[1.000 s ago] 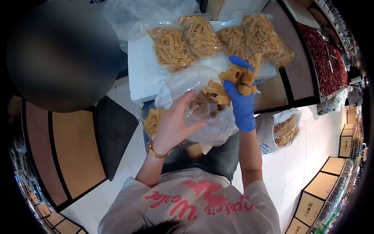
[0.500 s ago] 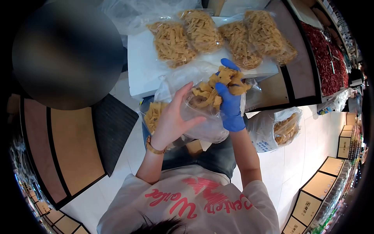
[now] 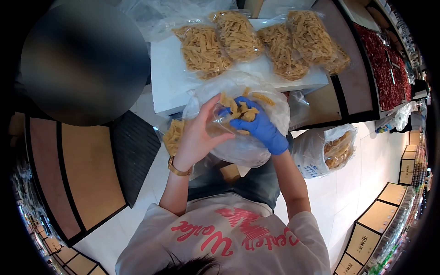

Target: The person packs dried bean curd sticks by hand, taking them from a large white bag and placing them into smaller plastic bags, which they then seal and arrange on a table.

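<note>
My left hand (image 3: 199, 135), bare and with a gold watch at the wrist, is curved around the edge of a clear plastic bag (image 3: 217, 127). Blue-gloved, my right hand (image 3: 261, 128) grips a bunch of tan dried strips (image 3: 244, 111) at the bag's mouth. Beneath both hands lies a large white plastic bag (image 3: 270, 112) with a few loose strips on it. Left of my left hand, more tan strips (image 3: 174, 135) show in a container or bag that I cannot make out.
Several filled clear bags (image 3: 204, 50) lie on a white box top (image 3: 167, 87). A white sack (image 3: 311, 156) of tan pieces stands on the floor at the right. Beyond it is a display of red goods (image 3: 382, 68). A dark mat (image 3: 135, 151) lies at the left.
My right hand has moved left with its strips, from over the white bag to the clear bag beside my left hand. More of the white bag now shows.
</note>
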Demonstrator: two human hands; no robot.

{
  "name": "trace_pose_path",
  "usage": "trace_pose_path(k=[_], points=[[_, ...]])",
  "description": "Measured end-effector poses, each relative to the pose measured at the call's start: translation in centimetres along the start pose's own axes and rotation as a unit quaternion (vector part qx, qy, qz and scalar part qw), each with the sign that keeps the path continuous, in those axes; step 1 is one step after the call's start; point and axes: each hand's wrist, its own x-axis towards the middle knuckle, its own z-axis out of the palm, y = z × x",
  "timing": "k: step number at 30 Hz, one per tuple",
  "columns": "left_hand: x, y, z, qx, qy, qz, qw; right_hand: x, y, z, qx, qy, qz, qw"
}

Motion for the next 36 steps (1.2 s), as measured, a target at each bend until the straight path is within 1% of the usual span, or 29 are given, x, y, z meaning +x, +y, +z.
trace_pose_path(k=[1, 3, 4, 6, 7, 8, 10, 11, 13, 14, 15, 16, 18, 19, 20, 21, 22, 23, 25, 27, 28, 29, 30, 31, 32, 33, 34, 36], points=[[-0.1, -0.1, 0.0, 0.007, -0.009, 0.005, 1.000, 0.1, 0.0, 0.0, 0.001, 0.000, 0.000, 1.000], [-0.3, 0.1, 0.2, 0.014, -0.018, 0.011, 1.000, 0.5, -0.1, 0.1, -0.033, -0.099, 0.059, 0.993], [-0.4, 0.3, 0.3, 0.011, -0.029, 0.006, 1.000, 0.6, 0.0, 0.1, -0.033, -0.099, 0.059, 0.993], [-0.6, 0.4, 0.3, 0.008, -0.042, 0.001, 0.999, 0.8, 0.2, 0.2, -0.142, -0.191, 0.032, 0.971], [-0.6, 0.4, 0.2, 0.006, -0.075, 0.003, 0.997, 0.6, 0.1, 0.2, -0.143, -0.190, 0.031, 0.971], [-0.6, 0.3, 0.3, 0.003, -0.108, 0.004, 0.994, 0.1, -0.1, 0.2, -0.075, -0.201, -0.013, 0.977], [-0.5, 0.3, 0.3, -0.007, -0.123, 0.013, 0.992, 1.0, 1.6, 0.1, -0.008, -0.209, -0.058, 0.976], [-0.5, 0.4, 0.2, 0.009, -0.124, 0.015, 0.992, 3.3, 4.7, 0.0, -0.171, -0.284, -0.083, 0.940], [-0.6, 0.7, -0.3, 0.025, -0.126, 0.017, 0.992, 4.1, 3.9, 0.4, -0.328, -0.348, -0.106, 0.872], [-0.6, 0.7, -0.7, 0.022, -0.096, 0.049, 0.994, 3.3, -1.3, 1.4, -0.359, -0.332, -0.051, 0.871], [-0.7, 0.8, -1.1, 0.018, -0.065, 0.081, 0.994, 2.7, -5.0, 2.1, -0.389, -0.314, 0.005, 0.866], [-0.8, 0.8, -1.4, 0.019, -0.065, 0.080, 0.994, 2.5, -6.3, 2.4, -0.388, -0.315, 0.005, 0.866], [-0.8, 1.0, -1.9, -0.096, -0.012, 0.101, 0.990, 2.6, -8.1, 2.8, -0.328, -0.295, -0.092, 0.892], [-0.8, 1.3, -2.5, -0.098, -0.013, 0.106, 0.989, 3.0, -9.2, 2.8, -0.328, -0.297, -0.093, 0.892], [-0.8, 1.4, -2.6, -0.098, -0.011, 0.105, 0.990, 3.4, -10.3, 2.8, -0.329, -0.319, -0.085, 0.885], [-0.9, 1.5, -2.6, -0.154, 0.014, 0.110, 0.982, 3.6, -11.5, 3.0, -0.329, -0.341, -0.077, 0.877], [-0.9, 1.5, -2.6, -0.209, 0.039, 0.115, 0.970, 3.5, -13.0, 3.5, -0.329, -0.343, -0.077, 0.876], [-1.1, 1.3, -2.8, -0.196, 0.047, 0.124, 0.972, 3.4, -14.7, 4.0, -0.340, -0.339, -0.078, 0.874], [-1.6, 0.3, -2.7, -0.182, 0.068, 0.117, 0.974, 3.8, -15.9, 4.9, -0.351, -0.338, -0.077, 0.870], [-1.8, -0.1, -2.5, -0.169, 0.089, 0.109, 0.976, 4.5, -16.1, 5.8, -0.482, -0.267, -0.085, 0.830], [-1.7, -0.1, -2.3, -0.165, 0.110, 0.088, 0.976, 4.9, -15.8, 5.7, -0.482, -0.268, -0.084, 0.830], [-1.7, -0.1, -2.2, -0.161, 0.130, 0.068, 0.976, 5.6, -15.1, 5.4, -0.484, -0.245, -0.127, 0.830], [-1.4, -0.3, -2.4, -0.162, 0.130, 0.067, 0.976, 6.1, -14.5, 5.2, -0.485, -0.220, -0.171, 0.829], [-0.8, -0.5, -2.5, -0.181, 0.147, 0.085, 0.969, 6.2, -14.3, 4.9, -0.486, -0.221, -0.169, 0.829], [-0.4, -0.7, -2.6, -0.199, 0.167, 0.101, 0.960, 6.1, -14.0, 4.2, -0.416, -0.139, -0.179, 0.881], [-0.4, -1.0, -3.0, -0.199, 0.174, 0.101, 0.959, 5.7, -13.7, 3.5, -0.341, -0.054, -0.186, 0.920], [-0.5, -1.2, -3.4, -0.199, 0.175, 0.099, 0.959, 5.2, -13.1, 2.8, -0.340, -0.056, -0.184, 0.920], [-0.6, -1.6, -4.2, -0.246, 0.207, 0.099, 0.942, 3.9, -11.4, 1.0, -0.276, 0.065, -0.200, 0.938]])
